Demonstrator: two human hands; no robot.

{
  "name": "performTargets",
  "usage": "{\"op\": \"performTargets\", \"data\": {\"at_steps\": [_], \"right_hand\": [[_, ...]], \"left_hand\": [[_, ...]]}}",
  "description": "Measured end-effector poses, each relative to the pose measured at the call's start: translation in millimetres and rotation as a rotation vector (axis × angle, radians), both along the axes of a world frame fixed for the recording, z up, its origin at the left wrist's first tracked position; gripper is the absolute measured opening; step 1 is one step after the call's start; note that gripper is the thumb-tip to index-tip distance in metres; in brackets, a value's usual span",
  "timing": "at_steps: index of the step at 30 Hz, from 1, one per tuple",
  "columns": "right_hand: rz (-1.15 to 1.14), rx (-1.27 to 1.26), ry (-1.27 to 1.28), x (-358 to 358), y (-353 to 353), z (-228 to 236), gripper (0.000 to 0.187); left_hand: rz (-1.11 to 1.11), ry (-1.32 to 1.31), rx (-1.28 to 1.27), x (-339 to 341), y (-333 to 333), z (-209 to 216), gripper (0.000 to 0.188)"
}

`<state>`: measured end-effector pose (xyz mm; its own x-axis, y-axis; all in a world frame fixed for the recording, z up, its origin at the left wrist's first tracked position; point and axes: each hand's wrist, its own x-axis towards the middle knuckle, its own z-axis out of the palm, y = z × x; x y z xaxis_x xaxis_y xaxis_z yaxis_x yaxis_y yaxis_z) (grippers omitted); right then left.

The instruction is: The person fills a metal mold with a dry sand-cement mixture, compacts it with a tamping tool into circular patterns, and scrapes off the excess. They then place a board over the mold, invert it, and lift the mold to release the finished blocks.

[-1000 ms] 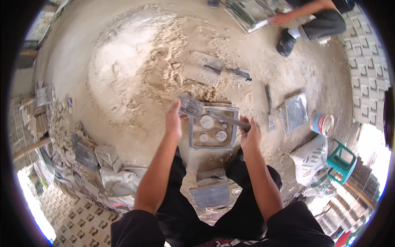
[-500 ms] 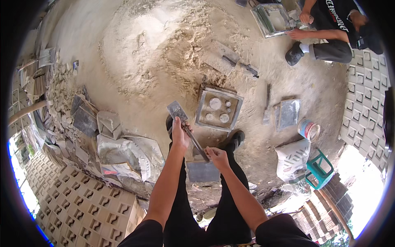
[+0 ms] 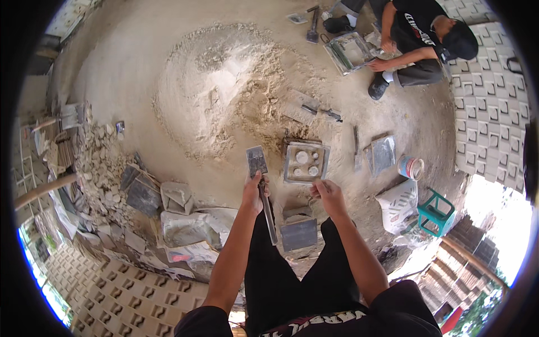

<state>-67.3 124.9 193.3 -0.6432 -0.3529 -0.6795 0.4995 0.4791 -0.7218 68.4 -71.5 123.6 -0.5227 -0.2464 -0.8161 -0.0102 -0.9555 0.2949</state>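
My left hand (image 3: 256, 191) is wrapped around a trowel (image 3: 256, 159). Its flat rectangular metal blade points away from me, and a long dark bar-like handle runs back over my thigh. Off the handle, my right hand (image 3: 330, 197) hovers at the near edge of a square mould (image 3: 288, 163), fingers curled together; whether they hold anything is hidden. Inside the mould's frame are several pale round forms of differing size. Between my legs lies a dark square plate (image 3: 299, 235).
Beyond the mould spreads a heap of pale powder (image 3: 224, 78). Far right, another person works at a second mould (image 3: 332, 54). To my right are dark plates (image 3: 384, 154), a tub (image 3: 411, 167), a white sack (image 3: 397, 205) and a green stool (image 3: 436, 213). Rubble (image 3: 98, 174) lies left.
My right hand has let go of the trowel handle and moved forward to the mould's near edge. My left hand keeps the trowel, now turned more upright in view. The view has shifted.
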Motion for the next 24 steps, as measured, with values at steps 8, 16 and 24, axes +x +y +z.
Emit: {"op": "performTargets", "data": {"at_steps": [8, 16, 24], "right_hand": [[0.461, 0.022, -0.029, 54.7, -91.3, 76.6, 0.041], [0.101, 0.288, 0.13, 110.2, -36.8, 17.7, 0.054], [-0.433, 0.438, 0.086, 173.9, 60.6, -43.8, 0.058]], "left_hand": [[-0.004, 0.209, -0.099, -21.7, -24.1, 78.8, 0.032], [-0.571, 0.055, -0.209, -33.6, 15.8, 55.8, 0.043], [-1.158, -0.005, -0.496, -36.0, 98.5, 0.8, 0.041]]}}
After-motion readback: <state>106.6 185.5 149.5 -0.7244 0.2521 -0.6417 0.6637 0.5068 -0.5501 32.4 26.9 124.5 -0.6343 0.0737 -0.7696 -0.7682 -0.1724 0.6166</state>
